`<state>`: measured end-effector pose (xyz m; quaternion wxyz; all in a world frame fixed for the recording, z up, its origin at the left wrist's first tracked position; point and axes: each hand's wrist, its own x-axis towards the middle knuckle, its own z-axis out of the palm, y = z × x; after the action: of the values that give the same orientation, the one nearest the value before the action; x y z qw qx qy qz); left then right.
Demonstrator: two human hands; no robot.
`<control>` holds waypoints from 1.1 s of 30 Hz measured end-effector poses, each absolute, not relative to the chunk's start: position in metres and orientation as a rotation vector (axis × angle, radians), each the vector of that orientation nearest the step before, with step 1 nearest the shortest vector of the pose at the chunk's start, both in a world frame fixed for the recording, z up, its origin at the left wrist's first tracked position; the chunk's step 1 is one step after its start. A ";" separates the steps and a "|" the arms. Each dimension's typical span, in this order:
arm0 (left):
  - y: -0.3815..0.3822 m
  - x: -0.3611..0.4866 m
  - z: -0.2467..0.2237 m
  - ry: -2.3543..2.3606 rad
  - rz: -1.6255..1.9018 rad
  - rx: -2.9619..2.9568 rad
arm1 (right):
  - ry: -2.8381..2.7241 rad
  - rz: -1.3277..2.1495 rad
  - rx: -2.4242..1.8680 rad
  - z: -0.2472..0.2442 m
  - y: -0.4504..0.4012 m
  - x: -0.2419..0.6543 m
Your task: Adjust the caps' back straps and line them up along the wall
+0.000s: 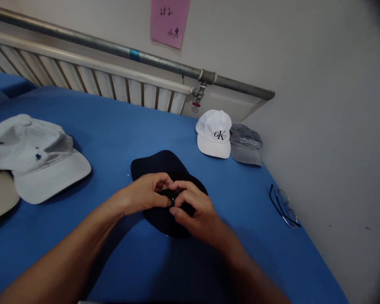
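Note:
A dark navy or black baseball cap (pixel 160 164) lies in front of me on the blue surface, its brim pointing away to the upper left. Both of my hands meet over the near part of the cap. My left hand (pixel 148 192) pinches the dark fabric between thumb and fingers. Close against it, my right hand (pixel 194 207) pinches the same part from the right, thumb and fingers closed. A small shiny bit shows between the fingertips; I cannot make out what it is. The hands partly hide the cap's crown.
Left, a pale grey cap (pixel 50 152) overlaps a beige cap (pixel 0 196). Toward the wall sit a white cap (pixel 213 135) and a grey cap (pixel 247 145). Eyeglasses (pixel 285 207) lie by the right edge of the blue surface (pixel 114 126). Behind it are a radiator (pixel 88 78) and pipe (pixel 164 65).

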<state>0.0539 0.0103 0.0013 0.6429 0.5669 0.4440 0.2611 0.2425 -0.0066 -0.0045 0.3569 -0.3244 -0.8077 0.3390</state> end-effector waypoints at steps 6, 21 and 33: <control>0.012 0.053 0.000 0.959 0.598 1.247 | -2.061 0.905 -0.846 -0.002 -0.005 0.246; 0.012 0.055 0.001 0.985 0.590 1.255 | -2.037 0.963 -0.807 -0.001 -0.005 0.247; 0.009 0.063 0.000 1.046 0.642 1.299 | -2.134 0.772 -0.791 -0.007 -0.005 0.244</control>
<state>0.0635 0.0086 0.0000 0.6266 0.5663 0.4563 0.2801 0.2437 -0.0052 -0.0072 0.3607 -0.3071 -0.8282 0.2994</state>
